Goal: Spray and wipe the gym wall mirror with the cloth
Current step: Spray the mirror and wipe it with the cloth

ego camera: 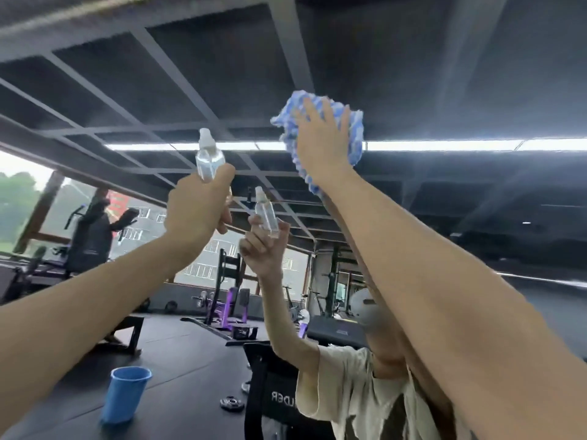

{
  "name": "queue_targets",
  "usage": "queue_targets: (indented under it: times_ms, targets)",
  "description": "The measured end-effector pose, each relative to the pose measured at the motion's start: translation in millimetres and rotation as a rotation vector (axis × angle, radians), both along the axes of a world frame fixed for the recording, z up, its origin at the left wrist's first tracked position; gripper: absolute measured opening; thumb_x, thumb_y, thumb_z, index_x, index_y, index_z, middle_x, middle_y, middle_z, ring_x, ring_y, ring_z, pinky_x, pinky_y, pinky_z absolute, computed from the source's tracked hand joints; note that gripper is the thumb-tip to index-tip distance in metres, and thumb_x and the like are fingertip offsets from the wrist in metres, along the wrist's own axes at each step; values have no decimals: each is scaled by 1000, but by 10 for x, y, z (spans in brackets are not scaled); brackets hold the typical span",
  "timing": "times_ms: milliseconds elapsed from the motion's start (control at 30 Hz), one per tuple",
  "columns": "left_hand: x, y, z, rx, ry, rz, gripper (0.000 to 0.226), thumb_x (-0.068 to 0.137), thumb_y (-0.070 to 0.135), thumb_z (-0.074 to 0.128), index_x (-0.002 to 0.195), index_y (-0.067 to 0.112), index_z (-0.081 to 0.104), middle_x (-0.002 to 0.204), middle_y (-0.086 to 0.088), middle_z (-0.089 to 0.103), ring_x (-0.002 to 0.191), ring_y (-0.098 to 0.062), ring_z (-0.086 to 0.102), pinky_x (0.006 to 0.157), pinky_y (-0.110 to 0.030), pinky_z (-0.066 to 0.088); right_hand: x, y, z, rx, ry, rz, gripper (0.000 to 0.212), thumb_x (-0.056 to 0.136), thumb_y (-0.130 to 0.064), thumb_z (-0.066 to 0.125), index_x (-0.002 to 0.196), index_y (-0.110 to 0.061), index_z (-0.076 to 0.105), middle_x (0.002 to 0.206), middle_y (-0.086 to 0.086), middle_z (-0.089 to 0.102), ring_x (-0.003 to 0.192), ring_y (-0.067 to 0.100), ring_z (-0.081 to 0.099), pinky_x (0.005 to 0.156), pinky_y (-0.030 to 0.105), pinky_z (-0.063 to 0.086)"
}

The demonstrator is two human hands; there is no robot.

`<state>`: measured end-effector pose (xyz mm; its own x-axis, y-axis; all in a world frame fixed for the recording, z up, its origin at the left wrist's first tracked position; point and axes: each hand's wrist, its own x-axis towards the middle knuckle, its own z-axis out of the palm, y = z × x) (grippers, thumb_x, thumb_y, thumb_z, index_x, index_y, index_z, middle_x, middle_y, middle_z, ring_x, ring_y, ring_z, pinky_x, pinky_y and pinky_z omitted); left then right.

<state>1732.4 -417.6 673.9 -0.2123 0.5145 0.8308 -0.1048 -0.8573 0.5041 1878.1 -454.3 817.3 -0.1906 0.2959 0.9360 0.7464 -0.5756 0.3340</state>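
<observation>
Your left hand (197,211) is raised, its fingers curled round the lower body of the clear spray bottle (209,160), nozzle upward, near the mirror (476,90). Your right hand (320,144) presses the blue-and-white cloth (354,134) flat against the upper mirror, fingers (309,112) spread. The reflection shows 1 blue bucket (127,395) on the floor.

Head view, close, upward at mirror (444,90)
</observation>
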Motion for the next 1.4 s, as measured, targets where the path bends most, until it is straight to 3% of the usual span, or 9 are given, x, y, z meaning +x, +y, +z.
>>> queue_targets:
  times_ms: [100, 267, 500, 667, 800, 967, 1033, 1233, 1400]
  targets:
    - [-83, 80, -35, -25, -4, 3, 49, 74, 49, 37, 66, 5, 58, 49, -7, 58, 40, -18, 51, 52, -26, 38, -147, 204, 46, 138, 73, 80, 38, 96, -27, 44, 133, -23, 49, 146, 3, 42, 138, 24, 32, 112, 46, 19]
    - [-236, 136, -93, -29, 6, 23, 51, 86, 49, 42, 67, 5, 59, 53, -10, 59, 40, -18, 50, 50, -26, 38, -646, 661, -761, -432, -334, 133, 40, 98, -28, 51, 138, -30, 49, 149, -5, 41, 143, 19, 27, 119, 46, 12]
    - [-291, 75, -210, -21, 38, -22, 39, 97, 31, 41, 70, 6, 54, 56, -11, 55, 31, -7, 45, 36, -13, 35, -97, 172, -153, 36, -57, 100, 45, 92, -21, 46, 137, -20, 48, 147, 2, 41, 139, 25, 30, 114, 45, 13]
    - [-205, -3, -460, -102, 43, -86, 45, 95, 35, 41, 63, 6, 51, 42, -7, 52, 32, -15, 45, 42, -24, 34, -253, 326, -1388, -214, -169, 177, 60, 97, -44, 38, 152, -22, 29, 161, -1, 22, 149, 28, 15, 116, 58, -5]
    - [-188, -37, -753, -140, 144, -92, 46, 81, 46, 42, 57, 7, 46, 38, -8, 52, 36, -20, 46, 56, -33, 36, -87, 323, -2312, -493, -501, 129, 43, 70, -25, 75, 113, -24, 73, 127, -1, 65, 122, 30, 57, 102, 62, 40]
    - [-84, -110, -941, -146, 129, -168, 30, 79, 41, 46, 68, 14, 46, 38, 1, 49, 37, -19, 46, 52, -31, 40, 243, -213, -1574, -198, -196, 68, 69, 94, -12, 46, 155, -22, 16, 163, 1, 15, 149, 27, 11, 118, 53, 4]
    - [-11, -158, -976, -130, 139, -172, 30, 83, 38, 46, 69, 12, 46, 39, 0, 50, 36, -19, 47, 49, -30, 41, 278, -339, -1629, -36, -107, 121, 72, 89, -9, 53, 154, -18, 23, 161, 1, 23, 148, 27, 17, 118, 52, 2]
    - [183, -428, -926, -110, 204, -179, 32, 91, 29, 46, 69, 6, 51, 44, -5, 54, 33, -14, 47, 41, -22, 38, 576, -546, -2806, -635, -543, 201, 55, 81, -13, 56, 135, -24, 58, 143, -1, 53, 134, 24, 47, 113, 55, 26]
    - [272, -607, -824, -119, 147, -329, 28, 91, 27, 48, 69, 12, 47, 41, 3, 49, 32, -14, 45, 34, -19, 32, 1082, -1358, -1455, -135, -152, -1, 69, 84, -1, 43, 149, -23, 35, 156, 7, 32, 145, 30, 27, 116, 58, 10]
